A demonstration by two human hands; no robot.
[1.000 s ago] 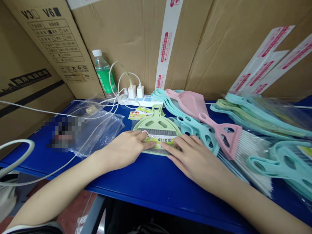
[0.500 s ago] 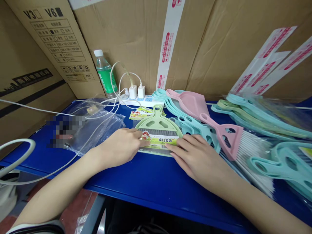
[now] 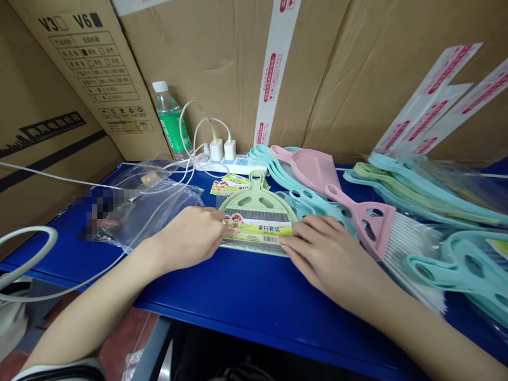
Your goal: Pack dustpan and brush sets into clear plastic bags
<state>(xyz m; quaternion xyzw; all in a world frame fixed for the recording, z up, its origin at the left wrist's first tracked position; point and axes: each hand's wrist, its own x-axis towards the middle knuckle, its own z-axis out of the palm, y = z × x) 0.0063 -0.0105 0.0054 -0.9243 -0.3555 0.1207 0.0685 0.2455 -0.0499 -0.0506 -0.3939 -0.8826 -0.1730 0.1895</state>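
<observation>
A light green dustpan and brush set [image 3: 262,200] lies flat on the blue table in front of me, its handle pointing away. Across its grey bristles runs a printed label card [image 3: 265,229] with mushrooms, under what looks like clear film. My left hand [image 3: 194,233] has its fingers curled round the set's left edge, thumb at the card's left end. At the right edge my right hand [image 3: 323,246] is bent over in the same way, thumb by the card's right end. Both sets of fingertips are partly hidden.
Loose label cards [image 3: 225,185] lie behind the set. A clear plastic bag [image 3: 159,211] is at left among white cables. Pink dustpan [image 3: 311,166], pink brush [image 3: 375,225] and several turquoise pieces [image 3: 468,264] crowd the right. A bottle [image 3: 171,124] and power strip [image 3: 242,165] stand behind.
My hands have moved slightly apart, the left one leftward and the right one rightward, showing more of the label card. The green set has stayed in place.
</observation>
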